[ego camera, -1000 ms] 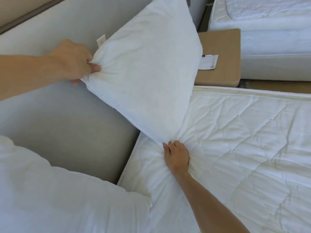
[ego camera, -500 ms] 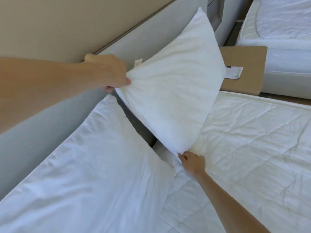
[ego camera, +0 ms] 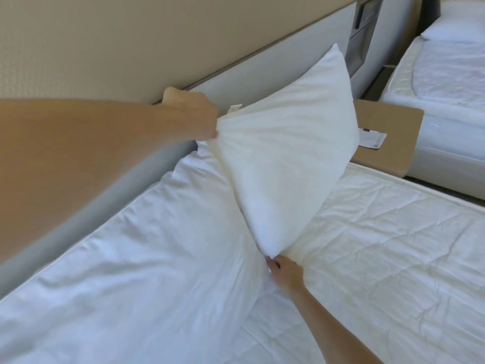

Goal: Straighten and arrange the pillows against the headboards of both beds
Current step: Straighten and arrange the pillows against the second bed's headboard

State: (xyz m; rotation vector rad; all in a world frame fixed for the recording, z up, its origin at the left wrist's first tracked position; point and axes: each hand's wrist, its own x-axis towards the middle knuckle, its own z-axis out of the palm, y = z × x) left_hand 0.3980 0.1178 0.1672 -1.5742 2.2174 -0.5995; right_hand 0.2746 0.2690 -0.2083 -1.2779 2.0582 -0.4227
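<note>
Here, line by line, is how things stood.
Left hand: my left hand (ego camera: 193,115) pinched the upper left corner of the uncased pillow (ego camera: 283,151), fingers bunched tight on the fabric.
Right hand: my right hand (ego camera: 286,271) gripped the pillow's bottom corner, fingers curled on it, down at the mattress.
Held pillow: it stood on that corner like a diamond, its top point up against the grey headboard (ego camera: 252,85), a small tag (ego camera: 233,108) sticking up beside my left hand.
Second pillow: a larger cased pillow (ego camera: 147,248) lay flat along the headboard to the left, its near end tucked under the held one.
Mattress: the quilted mattress (ego camera: 380,245) was bare and creased to the right of my right arm.
Nightstand: a tan nightstand (ego camera: 388,132) stood just beyond the bed's edge with a slip of paper (ego camera: 372,139) on it.
Other bed: the second bed (ego camera: 441,80) lay past it, a white pillow (ego camera: 451,34) at its head.
</note>
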